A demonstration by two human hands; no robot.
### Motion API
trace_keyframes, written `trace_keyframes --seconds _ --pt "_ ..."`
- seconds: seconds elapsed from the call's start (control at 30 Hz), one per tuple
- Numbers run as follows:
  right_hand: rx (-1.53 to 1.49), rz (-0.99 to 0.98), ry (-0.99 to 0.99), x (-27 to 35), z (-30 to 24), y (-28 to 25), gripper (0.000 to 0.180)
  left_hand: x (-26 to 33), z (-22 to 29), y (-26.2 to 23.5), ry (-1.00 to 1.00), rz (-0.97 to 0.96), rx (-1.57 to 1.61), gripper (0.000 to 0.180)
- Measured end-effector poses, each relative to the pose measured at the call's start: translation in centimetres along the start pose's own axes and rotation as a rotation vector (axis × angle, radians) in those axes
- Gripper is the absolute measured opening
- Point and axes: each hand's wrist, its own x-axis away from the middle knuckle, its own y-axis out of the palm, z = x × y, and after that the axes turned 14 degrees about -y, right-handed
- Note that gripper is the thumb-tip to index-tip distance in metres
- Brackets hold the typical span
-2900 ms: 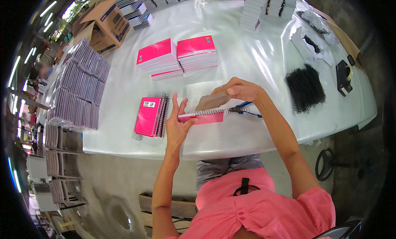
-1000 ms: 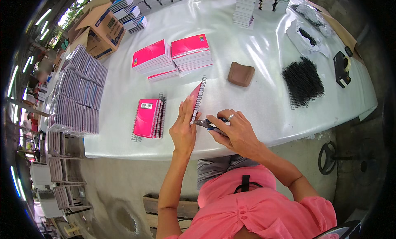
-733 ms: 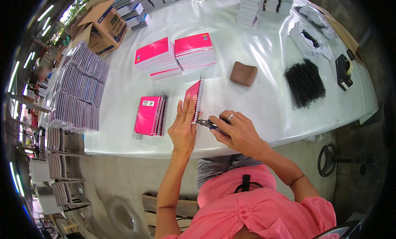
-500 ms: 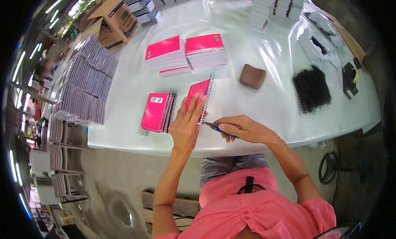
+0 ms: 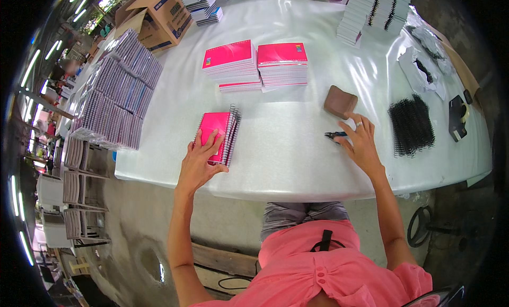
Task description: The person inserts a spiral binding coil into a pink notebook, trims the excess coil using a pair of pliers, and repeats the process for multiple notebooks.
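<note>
Progress, judged from the layout of the white table (image 5: 297, 164), stands somewhere in the middle of a spiral-binding run. Left hand (image 5: 200, 161) lies flat, fingers spread and unclenched, on top of a small stack of bound pink notebooks (image 5: 217, 137) near the front edge of the table, with the black wire spines facing the person's right; it presses the top book down rather than gripping it. Right hand (image 5: 360, 143) rests palm-down on the table surface with fingers loosely extended over a small dark hand tool (image 5: 335, 135); whether the fingers actually close on the tool cannot be told. A brown pad-like block (image 5: 340, 102) sits just beyond that hand. Finished work appears limited to the few books under the left hand. Two taller piles of pink-covered unbound blocks (image 5: 257, 63) stand further back at centre, and a heap of loose black wire spirals (image 5: 412, 125) lies to the right, so a considerable amount of material seems to be left. More stacks of books (image 5: 374, 13) stand at the far edge, wrapped bundles (image 5: 114, 98) fill the left side, and an open cardboard box (image 5: 159, 18) sits at the far left corner.
</note>
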Motion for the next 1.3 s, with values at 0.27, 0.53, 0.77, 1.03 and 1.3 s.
trace_keyframes --seconds 0.27,0.53,0.77,1.03,1.3 --pt "-0.44 0.402 0.301 -15.2 8.2 7.9 0.037 0.0 -0.7 -0.1 -0.022 -0.046 0.088 0.076" --pt "-0.613 0.033 0.888 -22.3 14.7 10.3 0.052 0.5 2.9 0.0 -0.032 0.339 0.116 0.057" --pt "-1.25 0.467 0.87 -15.9 7.1 8.0 0.03 -2.9 13.2 2.2 -0.144 0.374 0.893 0.065" --pt "-1.66 0.817 0.927 -5.8 -9.5 6.0 0.022 -6.0 20.9 3.5 -0.051 0.328 1.747 0.062" --pt "0.62 0.125 0.585 3.8 10.7 -1.7 0.017 -4.4 17.5 -1.8 0.183 -0.286 0.292 0.055"
